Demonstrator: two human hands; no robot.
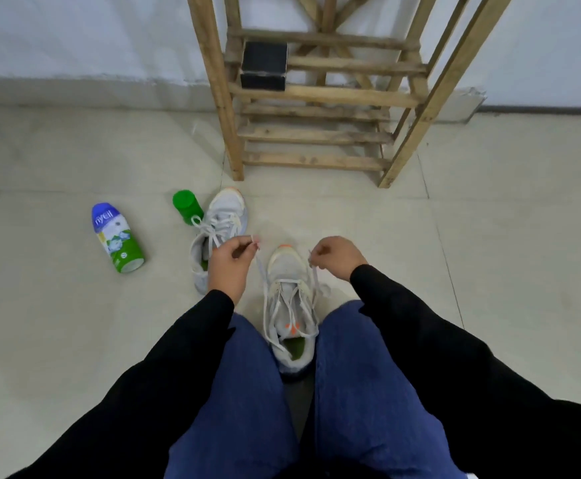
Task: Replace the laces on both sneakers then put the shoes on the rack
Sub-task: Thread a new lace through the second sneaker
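Two grey-white sneakers stand on the pale tiled floor [489, 236] before one wooden rack [316, 95] set against a white wall [74, 36]. One black box [264, 65] sits on a rack slat, and two containers lie at left: a bottle [118, 238] on its side and a green-capped container [187, 203]. The near sneaker [290, 305], between the person's knees, and the far sneaker [225, 216], ahead-left, both point their toes toward the rack, long axes running away from the person. The left hand [228, 267] pinches the left lace end [260, 267] and the right hand [337, 257] the right lace end [315, 278], both of the near sneaker.
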